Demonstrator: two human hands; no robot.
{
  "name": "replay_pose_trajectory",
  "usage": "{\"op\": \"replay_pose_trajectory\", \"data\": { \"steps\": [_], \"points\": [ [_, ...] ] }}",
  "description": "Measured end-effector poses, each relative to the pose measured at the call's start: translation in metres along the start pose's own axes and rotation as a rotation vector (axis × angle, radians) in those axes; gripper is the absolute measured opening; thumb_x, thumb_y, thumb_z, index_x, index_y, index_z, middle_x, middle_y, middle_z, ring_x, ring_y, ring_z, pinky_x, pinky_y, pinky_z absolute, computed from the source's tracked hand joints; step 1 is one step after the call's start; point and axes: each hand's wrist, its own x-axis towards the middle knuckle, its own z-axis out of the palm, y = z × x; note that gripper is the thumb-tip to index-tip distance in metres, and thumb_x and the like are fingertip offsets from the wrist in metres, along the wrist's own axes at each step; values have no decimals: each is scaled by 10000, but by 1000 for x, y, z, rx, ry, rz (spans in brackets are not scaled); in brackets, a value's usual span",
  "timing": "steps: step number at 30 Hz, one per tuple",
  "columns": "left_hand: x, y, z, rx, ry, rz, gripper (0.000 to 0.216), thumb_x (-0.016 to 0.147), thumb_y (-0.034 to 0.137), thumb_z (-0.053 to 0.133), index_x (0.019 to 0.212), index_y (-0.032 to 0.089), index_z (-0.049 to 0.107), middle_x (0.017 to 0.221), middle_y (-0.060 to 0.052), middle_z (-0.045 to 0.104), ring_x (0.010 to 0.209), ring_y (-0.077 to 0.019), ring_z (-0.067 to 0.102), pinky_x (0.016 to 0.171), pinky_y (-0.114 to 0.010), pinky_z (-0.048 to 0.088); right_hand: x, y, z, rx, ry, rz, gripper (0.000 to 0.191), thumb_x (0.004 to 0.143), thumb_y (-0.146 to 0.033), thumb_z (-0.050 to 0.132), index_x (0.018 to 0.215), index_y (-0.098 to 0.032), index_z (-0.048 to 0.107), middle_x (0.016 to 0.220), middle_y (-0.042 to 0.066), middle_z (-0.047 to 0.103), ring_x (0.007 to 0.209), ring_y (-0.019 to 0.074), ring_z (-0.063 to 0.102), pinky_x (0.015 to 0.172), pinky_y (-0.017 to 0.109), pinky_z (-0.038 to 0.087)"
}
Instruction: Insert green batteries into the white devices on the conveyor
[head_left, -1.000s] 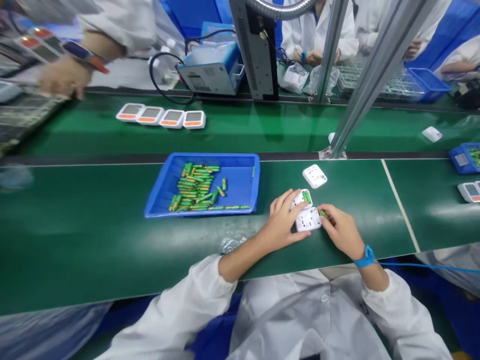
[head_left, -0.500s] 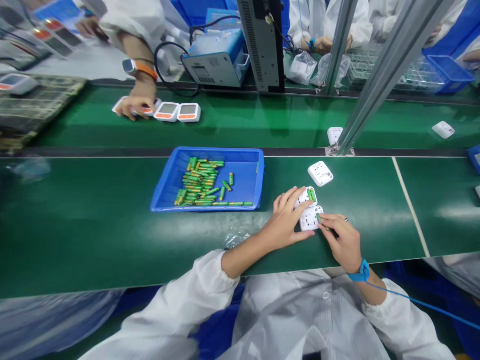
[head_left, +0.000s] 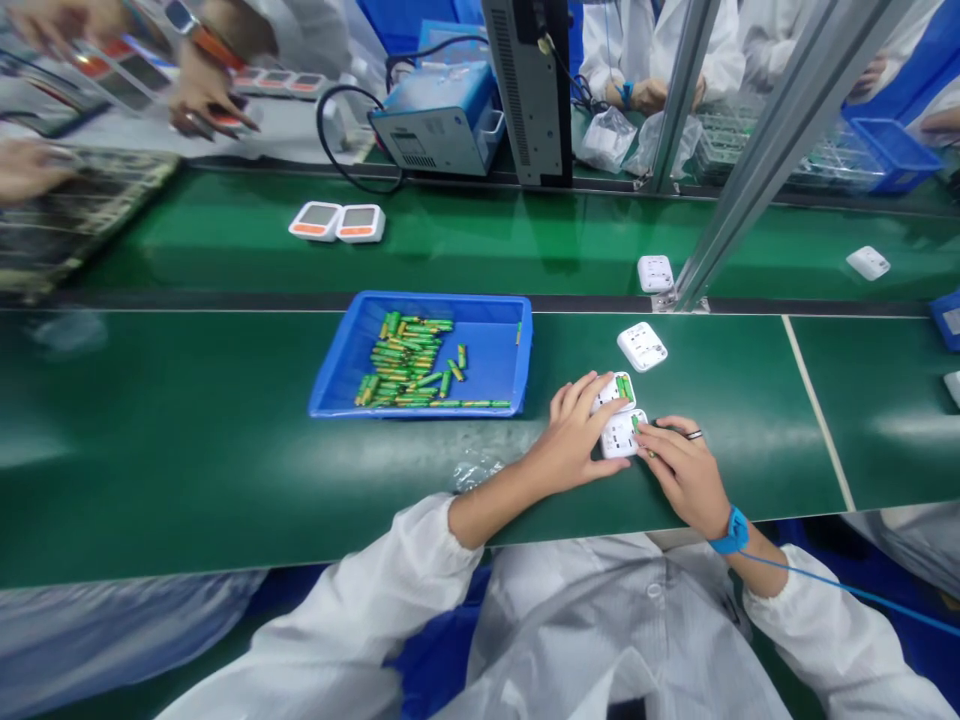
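My left hand [head_left: 566,445] reaches over two white square devices, thumb and fingers gripping the lower device [head_left: 619,440] by its sides. Touching it at the top is the upper device [head_left: 604,393], with green batteries [head_left: 624,387] at its right side. At the lower device's right side, my right hand [head_left: 686,480] pinches a small green battery [head_left: 636,424], partly covered by the fingertips. Another bit of green shows under those fingers, too small to make out. A third white device [head_left: 642,346] lies just above, its back facing up.
A blue bin [head_left: 487,350] with many green batteries stands left of my hands. Crumpled clear plastic [head_left: 476,468] lies by my left forearm. Across the divider, a green belt [head_left: 480,225] carries white-orange devices [head_left: 360,223]. A metal post [head_left: 750,180] slants up. A co-worker's hand [head_left: 206,100] is far left.
My right fingers have shifted slightly on the battery; my left hand stays in place. The co-worker's hand has lifted away from the belt with a device. Devices on the far belt have moved left.
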Motion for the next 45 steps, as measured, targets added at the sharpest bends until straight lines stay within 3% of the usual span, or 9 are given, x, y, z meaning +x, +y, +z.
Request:
{"op": "replay_pose_trajectory", "data": {
  "steps": [10,16,23,26,30,34,37,41,45],
  "points": [
    [1,-3,4,-16,18,7,842,895,581,874,1596,222,576,1807,-221,324,1690,-484,234,1326,-706,256,0,9,-14,34,-158,17,393,1127,-224,584,1479,-291,744,1426,91,795,1262,286,731,1115,548,638],
    [1,-2,3,-27,14,0,838,902,589,864,1605,239,571,1816,-206,310,1690,-482,229,1332,-700,243,0,20,-20,78,-189,-19,369,1110,-243,594,1425,-295,779,1408,82,806,1254,279,765,1103,516,653],
    [1,1,0,-36,0,0,853,894,491,866,1644,250,538,1831,-195,280,1694,-472,226,1331,-692,249,6,14,-25,73,-286,0,391,1113,-241,570,1452,-273,761,1552,128,700,1308,308,696,1119,555,626],
    [1,0,0,-57,4,-6,849,899,479,869,1640,242,531,1824,-204,294,1693,-471,237,1325,-707,255,12,13,-28,153,-222,87,315,1117,-309,617,1361,-266,811,1398,141,715,1190,266,726,1015,463,651],
    [1,-1,-1,-88,20,8,755,889,487,894,1534,223,603,1824,-212,295,1703,-469,226,1331,-708,262,17,17,-21,332,-164,271,338,1091,-375,693,1397,-252,769,1021,52,747,874,194,734,801,342,638],
    [1,-1,-2,-96,10,9,704,887,489,901,1474,210,629,1827,-219,287,1708,-479,215,1336,-725,251,22,19,-7,387,-39,442,305,1036,-455,770,1241,-229,760,1013,49,816,791,191,763,751,319,637],
    [1,-1,-2,-99,4,-3,709,883,485,907,1480,222,630,1829,-208,288,1708,-481,213,1335,-736,245,29,16,-3,265,-39,400,236,1055,-456,747,1138,-238,784,1008,54,838,775,200,773,774,335,645],
    [2,0,-2,-99,17,-11,695,864,493,921,1455,240,658,1824,-183,310,1697,-478,237,1336,-723,257,32,14,-6,67,-97,195,219,1115,-383,646,1192,-254,805,1226,105,822,1037,263,798,943,412,663],
    [3,3,-2,-71,27,-9,680,854,483,925,1438,235,678,1820,-184,312,1685,-484,253,1325,-719,276,11,9,-5,-74,-161,83,361,1150,-291,544,1457,-244,728,1493,148,736,1331,329,716,1134,543,603]
  ]
}}
